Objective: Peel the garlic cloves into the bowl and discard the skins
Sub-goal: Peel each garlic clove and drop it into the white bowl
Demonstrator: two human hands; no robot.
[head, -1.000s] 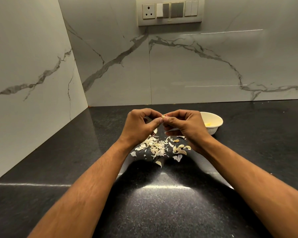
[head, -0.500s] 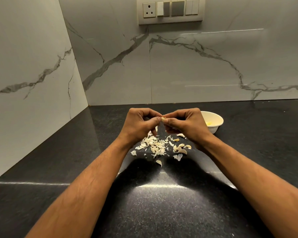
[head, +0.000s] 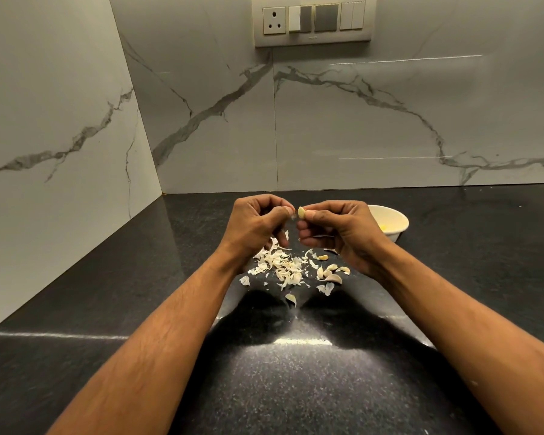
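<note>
A garlic clove (head: 301, 212), pale cream and partly stripped, sits at the centre of the frame, pinched between the thumb and curled forefinger of the right hand (head: 339, 229). The left hand (head: 254, 226) is just beside it, fingers curled, its thumb and forefinger nipping a thin scrap of skin (head: 293, 216); a narrow gap separates the two hands. Both forearms rise from the lower corners of the frame and converge above the bench (head: 296, 387), a polished black stone surface with fine speckling. Below the hands lies a loose heap of papery white skins (head: 280, 265), and to its right a few unpeeled cloves (head: 330, 273), curved and plump. A small, round, cream bowl (head: 398, 229) stands on the bench at centre right, partly hidden behind the right hand, with something yellowish inside. Veined marble-patterned panels (head: 358, 120) line the walls; a switch plate (head: 311, 20) is mounted at top centre.
</note>
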